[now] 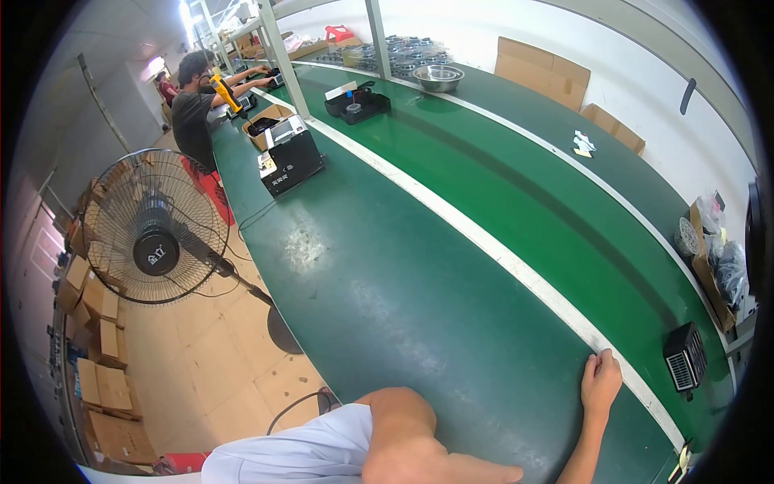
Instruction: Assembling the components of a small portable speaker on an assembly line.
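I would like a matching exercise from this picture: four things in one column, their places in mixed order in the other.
1. Right hand
2. Vented black box
3. Metal bowl
4. Fan

A. Beyond the bright green belt
B. On the floor
C. At the near white strip
D. On that belt, toward the picture's right

Pairs: 1-C, 2-D, 3-A, 4-B

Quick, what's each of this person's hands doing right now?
Left hand: cannot be told; it's mostly cut off at the lower edge.
Right hand: closed, fingers curled, at the white strip; nothing visible held.
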A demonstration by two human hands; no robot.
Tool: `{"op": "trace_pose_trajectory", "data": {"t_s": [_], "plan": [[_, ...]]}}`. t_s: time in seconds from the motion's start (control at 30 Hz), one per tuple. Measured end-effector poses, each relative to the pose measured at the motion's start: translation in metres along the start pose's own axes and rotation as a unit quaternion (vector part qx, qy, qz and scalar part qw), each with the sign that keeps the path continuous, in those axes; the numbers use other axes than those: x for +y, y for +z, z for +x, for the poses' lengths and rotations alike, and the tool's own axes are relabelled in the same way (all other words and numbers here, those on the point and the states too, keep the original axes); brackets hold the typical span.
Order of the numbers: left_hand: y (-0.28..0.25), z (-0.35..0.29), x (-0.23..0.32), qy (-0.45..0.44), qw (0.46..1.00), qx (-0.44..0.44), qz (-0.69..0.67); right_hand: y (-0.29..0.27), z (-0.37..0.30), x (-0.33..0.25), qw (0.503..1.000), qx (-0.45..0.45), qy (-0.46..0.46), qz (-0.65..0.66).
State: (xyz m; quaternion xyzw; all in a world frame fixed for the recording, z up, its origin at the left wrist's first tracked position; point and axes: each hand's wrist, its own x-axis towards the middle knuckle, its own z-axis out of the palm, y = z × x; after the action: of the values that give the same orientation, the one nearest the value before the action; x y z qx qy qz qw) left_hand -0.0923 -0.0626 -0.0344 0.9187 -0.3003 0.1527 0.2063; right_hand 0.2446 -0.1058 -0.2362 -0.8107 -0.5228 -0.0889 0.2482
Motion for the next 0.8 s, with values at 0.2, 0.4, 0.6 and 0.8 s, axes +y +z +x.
{"op": "trace_pose_trajectory", "data": {"t_s": [0.2, 0.4, 0.6, 0.8], "plan": [[0.0028, 0.0002, -0.0008, 0.004, 1.0, 0.001, 0.01, 0.0003, 0.0006, 0.0009, 1.0, -0.006, 0.0, -0.001], [-0.0012, 0.0001, -0.0013, -0.001, 1.0, -0.006, 0.008, -0.0002, 0.0013, -0.0007, 1.0, -0.01, 0.003, -0.001], [0.0012, -0.001, -0.0008, -0.007, 1.0, 0.006, 0.007, -0.0005, 0.0012, -0.0019, 1.0, -0.012, 0.004, 0.001], [0.0004, -0.0016, -0.0029, -0.009, 1.0, -0.002, 0.002, 0.0001, 0.0025, -0.0035, 1.0, -0.013, 0.007, -0.003]]}}
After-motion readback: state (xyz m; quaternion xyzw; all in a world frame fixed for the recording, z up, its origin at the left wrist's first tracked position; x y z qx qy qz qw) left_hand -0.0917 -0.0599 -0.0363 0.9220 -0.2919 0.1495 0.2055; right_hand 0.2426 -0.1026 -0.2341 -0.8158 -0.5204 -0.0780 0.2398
